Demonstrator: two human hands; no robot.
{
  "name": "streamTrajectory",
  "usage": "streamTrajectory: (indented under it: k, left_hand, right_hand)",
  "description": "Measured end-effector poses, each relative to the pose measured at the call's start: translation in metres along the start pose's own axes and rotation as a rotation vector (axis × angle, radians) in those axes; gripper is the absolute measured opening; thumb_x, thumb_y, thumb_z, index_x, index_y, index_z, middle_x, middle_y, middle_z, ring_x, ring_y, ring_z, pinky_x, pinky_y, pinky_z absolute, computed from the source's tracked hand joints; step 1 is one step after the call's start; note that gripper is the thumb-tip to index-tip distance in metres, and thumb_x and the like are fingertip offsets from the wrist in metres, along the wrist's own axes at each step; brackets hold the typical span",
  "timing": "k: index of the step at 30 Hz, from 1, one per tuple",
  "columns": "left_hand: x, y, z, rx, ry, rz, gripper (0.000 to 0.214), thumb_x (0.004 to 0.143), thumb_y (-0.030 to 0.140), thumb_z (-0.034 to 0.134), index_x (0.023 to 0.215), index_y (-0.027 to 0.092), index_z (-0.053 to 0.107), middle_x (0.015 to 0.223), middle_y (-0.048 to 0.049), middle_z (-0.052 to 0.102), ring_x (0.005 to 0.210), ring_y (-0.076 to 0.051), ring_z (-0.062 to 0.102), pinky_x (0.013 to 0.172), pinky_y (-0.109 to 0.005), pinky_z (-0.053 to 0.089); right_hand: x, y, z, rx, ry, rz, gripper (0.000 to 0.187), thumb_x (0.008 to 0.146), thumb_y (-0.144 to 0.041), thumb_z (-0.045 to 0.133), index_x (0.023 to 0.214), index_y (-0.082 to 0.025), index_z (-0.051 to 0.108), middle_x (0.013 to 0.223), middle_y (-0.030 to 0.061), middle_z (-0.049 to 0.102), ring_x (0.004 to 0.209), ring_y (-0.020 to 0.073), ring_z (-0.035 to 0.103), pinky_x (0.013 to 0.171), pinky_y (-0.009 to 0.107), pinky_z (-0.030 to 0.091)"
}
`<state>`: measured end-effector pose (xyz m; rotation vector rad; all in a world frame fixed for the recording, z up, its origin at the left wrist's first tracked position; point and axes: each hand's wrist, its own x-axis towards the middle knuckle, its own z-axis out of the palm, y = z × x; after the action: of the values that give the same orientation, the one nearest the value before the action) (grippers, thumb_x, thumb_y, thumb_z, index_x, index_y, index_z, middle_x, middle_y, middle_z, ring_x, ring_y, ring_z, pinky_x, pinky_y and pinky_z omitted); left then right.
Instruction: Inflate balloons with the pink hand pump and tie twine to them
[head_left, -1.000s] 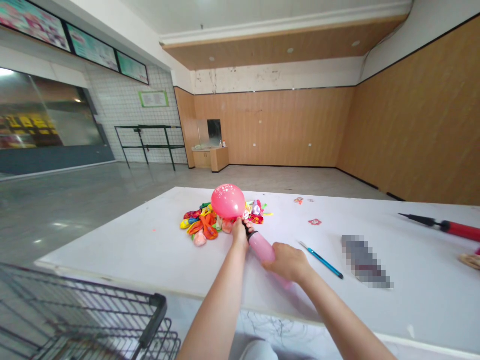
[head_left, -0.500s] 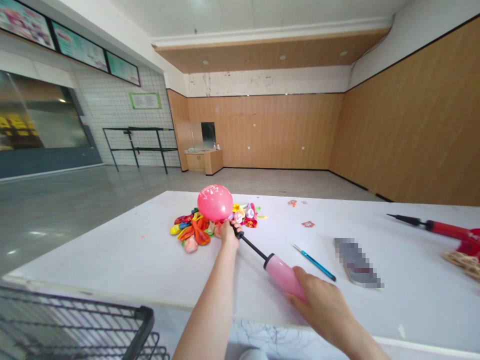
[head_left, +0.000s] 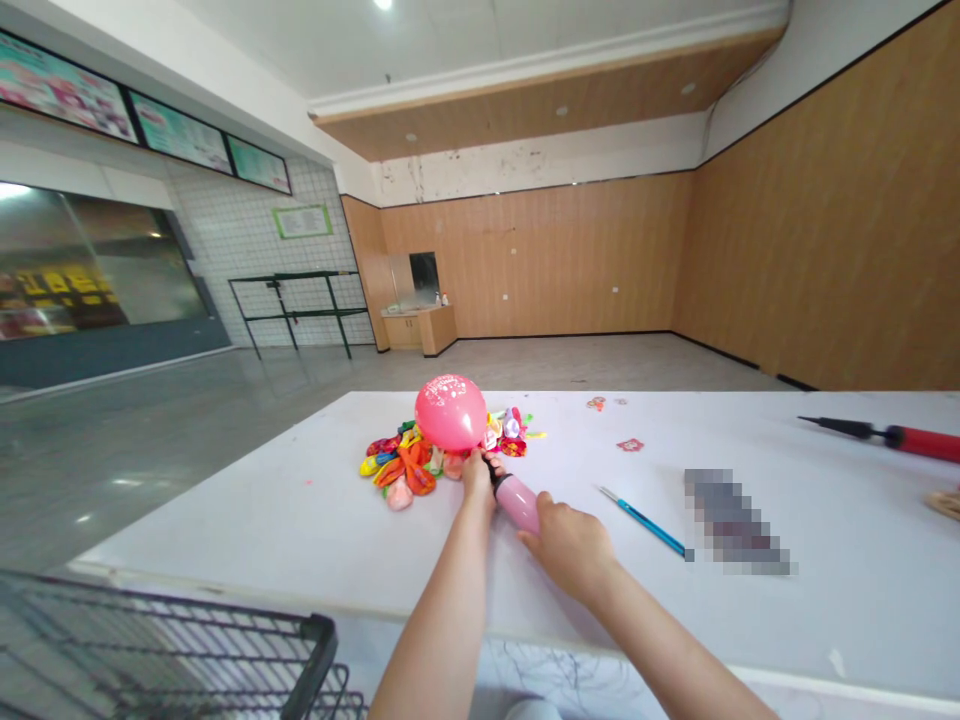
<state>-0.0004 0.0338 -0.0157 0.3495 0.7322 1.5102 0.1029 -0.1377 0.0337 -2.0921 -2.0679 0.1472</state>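
A pink balloon [head_left: 451,413], partly inflated and printed with white marks, rests above a heap of limp coloured balloons [head_left: 415,468]. Its neck is pinched by my left hand [head_left: 478,476] at the nozzle end of a hand pump. My right hand [head_left: 576,545] wraps round the pink barrel of that balloon pump [head_left: 517,503], close to my left hand. The black rod is almost wholly inside the barrel. My fingers cover the joint between balloon and nozzle.
Right of my hands lie a blue pen-like tool [head_left: 645,522] and a blurred-out flat object [head_left: 735,522]. A red pump [head_left: 926,442] lies at the table's right. Small red pieces [head_left: 630,445] are near the back. A black wire cart [head_left: 225,640] stands at the front left.
My right hand has pushed the pink barrel forward and left, toward my left hand, so the black rod has slid in. The balloon looks about the same size. The view has turned slightly.
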Motion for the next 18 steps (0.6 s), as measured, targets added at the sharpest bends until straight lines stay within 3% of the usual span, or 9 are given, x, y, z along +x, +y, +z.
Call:
streamTrajectory:
  k: [6,10,13,18]
  left_hand:
    - [0.009,0.005,0.003,-0.02,0.017,-0.002,0.018,0.08,0.013,0.05,0.068,0.02,0.038,0.05,0.0073,0.039,0.032,-0.005,0.036,0.032,-0.015,0.022]
    - [0.011,0.01,0.003,-0.056,-0.002,0.017,0.019,0.079,0.014,0.054,0.07,0.02,0.039,0.052,0.0072,0.04,0.033,-0.005,0.038,0.032,-0.015,0.023]
    - [0.008,0.01,0.004,-0.076,-0.023,0.011,0.019,0.082,0.015,0.053,0.07,0.02,0.039,0.052,0.007,0.04,0.033,-0.005,0.038,0.032,-0.015,0.024]
    - [-0.001,0.003,0.003,-0.083,-0.087,0.011,0.017,0.084,0.015,0.05,0.071,0.019,0.041,0.053,0.006,0.042,0.035,-0.005,0.039,0.033,-0.015,0.026]
  right_hand:
    - [-0.05,0.046,-0.012,0.036,-0.127,-0.032,0.034,0.093,-0.026,0.039,0.122,-0.013,0.051,0.104,0.0174,0.07,0.095,0.029,0.069,0.076,0.035,0.049]
    - [-0.065,0.065,-0.017,0.067,-0.139,-0.017,0.038,0.093,-0.028,0.039,0.129,-0.019,0.048,0.113,0.015,0.068,0.105,0.0281,0.065,0.081,0.034,0.047]
    - [-0.056,0.058,-0.015,0.051,-0.114,0.006,0.036,0.092,-0.028,0.041,0.125,-0.019,0.051,0.107,0.0137,0.069,0.101,0.029,0.066,0.078,0.035,0.047]
    - [-0.018,0.023,-0.01,0.046,-0.057,0.005,0.035,0.092,-0.034,0.045,0.121,-0.017,0.053,0.104,0.0141,0.07,0.096,0.0292,0.068,0.076,0.035,0.048]
